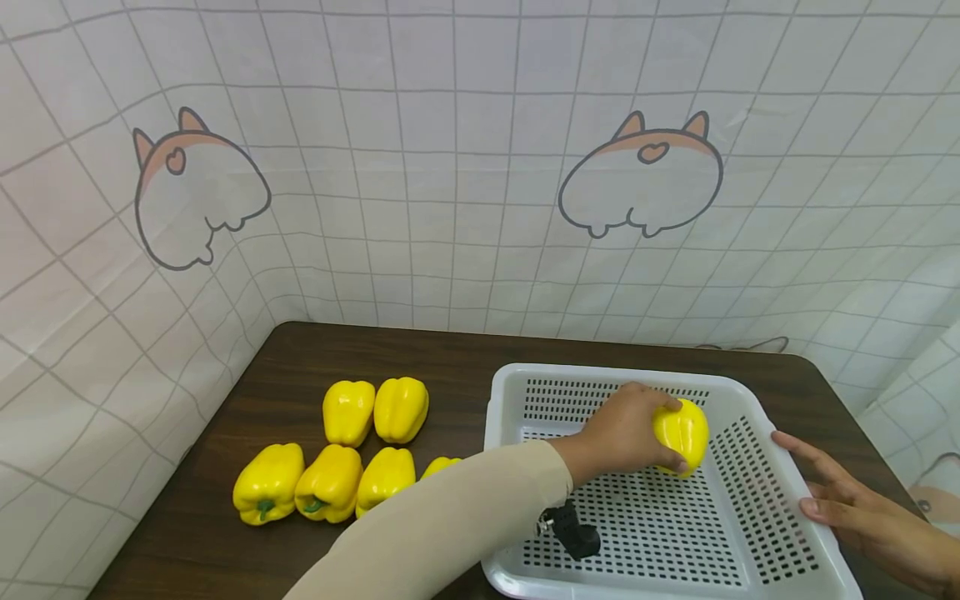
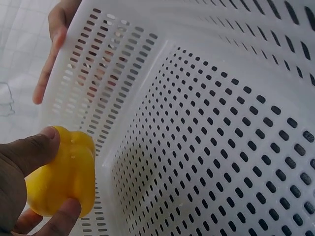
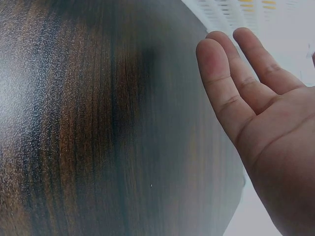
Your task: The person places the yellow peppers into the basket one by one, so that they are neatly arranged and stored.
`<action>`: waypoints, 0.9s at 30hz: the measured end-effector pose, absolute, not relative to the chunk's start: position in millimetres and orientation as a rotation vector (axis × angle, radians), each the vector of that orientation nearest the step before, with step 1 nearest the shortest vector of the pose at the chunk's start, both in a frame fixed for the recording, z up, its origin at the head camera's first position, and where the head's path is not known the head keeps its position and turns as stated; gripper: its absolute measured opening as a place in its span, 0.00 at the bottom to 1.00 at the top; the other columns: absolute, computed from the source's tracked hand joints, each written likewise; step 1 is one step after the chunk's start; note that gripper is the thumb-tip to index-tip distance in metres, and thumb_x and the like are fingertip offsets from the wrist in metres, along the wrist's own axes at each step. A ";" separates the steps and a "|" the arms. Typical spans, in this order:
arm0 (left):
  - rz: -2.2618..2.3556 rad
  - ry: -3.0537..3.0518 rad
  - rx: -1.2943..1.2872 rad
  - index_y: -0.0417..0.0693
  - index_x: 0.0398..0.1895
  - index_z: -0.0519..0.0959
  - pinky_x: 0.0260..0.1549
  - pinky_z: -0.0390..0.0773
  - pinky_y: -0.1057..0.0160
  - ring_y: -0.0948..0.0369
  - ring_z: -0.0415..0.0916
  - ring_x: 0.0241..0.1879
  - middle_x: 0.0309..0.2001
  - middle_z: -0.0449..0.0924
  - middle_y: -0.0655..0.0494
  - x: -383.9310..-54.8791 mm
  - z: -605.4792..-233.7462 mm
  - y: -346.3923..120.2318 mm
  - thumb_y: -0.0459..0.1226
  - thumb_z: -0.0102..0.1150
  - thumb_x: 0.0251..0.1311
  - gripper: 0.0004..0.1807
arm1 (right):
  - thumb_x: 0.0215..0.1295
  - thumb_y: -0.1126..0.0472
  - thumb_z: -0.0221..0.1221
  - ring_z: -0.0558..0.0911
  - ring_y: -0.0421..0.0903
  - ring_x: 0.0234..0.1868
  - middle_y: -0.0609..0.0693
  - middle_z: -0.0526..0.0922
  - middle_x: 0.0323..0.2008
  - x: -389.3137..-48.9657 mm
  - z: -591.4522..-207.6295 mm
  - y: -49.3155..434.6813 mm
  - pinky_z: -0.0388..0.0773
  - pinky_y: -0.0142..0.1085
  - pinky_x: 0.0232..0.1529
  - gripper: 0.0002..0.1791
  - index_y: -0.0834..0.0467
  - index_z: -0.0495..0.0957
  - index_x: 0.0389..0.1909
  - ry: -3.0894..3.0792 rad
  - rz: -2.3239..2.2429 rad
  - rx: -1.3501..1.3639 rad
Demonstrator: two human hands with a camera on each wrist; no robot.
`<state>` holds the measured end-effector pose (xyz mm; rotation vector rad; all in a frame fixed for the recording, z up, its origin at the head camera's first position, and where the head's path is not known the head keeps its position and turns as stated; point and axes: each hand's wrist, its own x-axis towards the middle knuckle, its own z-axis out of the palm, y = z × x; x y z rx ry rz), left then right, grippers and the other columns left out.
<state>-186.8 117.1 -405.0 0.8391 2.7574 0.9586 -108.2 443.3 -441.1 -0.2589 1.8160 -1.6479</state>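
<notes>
My left hand grips a yellow bell pepper over the far right part of a white perforated plastic basket. In the left wrist view the thumb and fingers pinch the pepper from both sides, near the basket's slotted wall. Whether the pepper touches the basket I cannot tell. At the basket's right rim is my right hand, its fingers extended along the outside. The right wrist view shows that palm with nearly straight fingers beside the basket.
Left of the basket, several yellow bell peppers lie on the dark wooden table: a pair behind and a front row, partly covered by the left sleeve. A white grid-patterned cloth hangs behind the table.
</notes>
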 end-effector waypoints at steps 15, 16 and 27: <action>0.990 2.753 0.810 0.62 0.62 0.82 0.40 0.69 0.78 0.72 0.70 0.47 0.55 0.77 0.68 -184.7 -408.5 128.4 0.49 0.86 0.40 0.40 | 0.83 0.61 0.35 0.81 0.61 0.58 0.57 0.68 0.65 -108.6 -440.5 443.2 0.77 0.68 0.47 0.41 0.18 0.27 0.77 1.817 -1.647 -0.242; 0.995 2.751 0.814 0.61 0.62 0.82 0.41 0.69 0.77 0.73 0.70 0.49 0.55 0.77 0.69 -184.6 -408.8 129.0 0.49 0.86 0.41 0.40 | 0.83 0.62 0.35 0.81 0.60 0.58 0.56 0.69 0.65 -108.7 -440.3 443.0 0.77 0.68 0.47 0.41 0.19 0.27 0.77 1.806 -1.654 -0.248; 1.055 2.701 0.760 0.61 0.62 0.82 0.46 0.71 0.76 0.72 0.70 0.52 0.55 0.78 0.70 -184.5 -412.0 131.7 0.48 0.85 0.42 0.38 | 0.83 0.63 0.34 0.80 0.59 0.60 0.55 0.71 0.65 -108.7 -440.8 443.9 0.78 0.66 0.50 0.41 0.20 0.28 0.78 1.735 -1.689 -0.296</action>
